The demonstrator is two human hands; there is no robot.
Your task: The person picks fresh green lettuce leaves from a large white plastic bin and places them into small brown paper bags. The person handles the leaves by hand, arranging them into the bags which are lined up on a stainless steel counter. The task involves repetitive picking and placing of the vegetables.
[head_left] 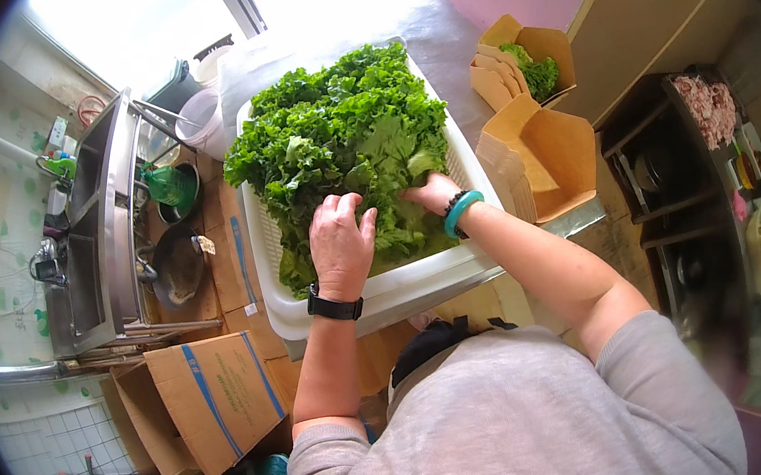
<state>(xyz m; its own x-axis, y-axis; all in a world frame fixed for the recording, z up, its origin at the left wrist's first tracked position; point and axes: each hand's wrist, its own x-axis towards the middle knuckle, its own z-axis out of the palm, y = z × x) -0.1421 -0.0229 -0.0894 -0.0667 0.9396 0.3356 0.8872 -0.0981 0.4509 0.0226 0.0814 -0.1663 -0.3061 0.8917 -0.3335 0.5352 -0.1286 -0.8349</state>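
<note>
A white plastic basket (475, 167) in front of me is heaped with green leaf lettuce (338, 121). My left hand (344, 242), with a black watch at the wrist, rests palm down over the near leaves. Its thumb stands apart from the fingers, and no leaf shows gripped between them. My right hand (433, 194), wearing a turquoise bangle and a dark beaded bracelet, reaches into the right side of the heap. Leaves hide its fingertips, so whether it grips any is unclear.
Right of the basket stand nested kraft cardboard boxes (542, 161); another box (560, 48) behind holds lettuce. A metal sink (95, 237) is at left, with a wok (177, 266) on the floor. A carton (219, 400) lies lower left. Raw meat (705, 111) sits on the right-hand counter.
</note>
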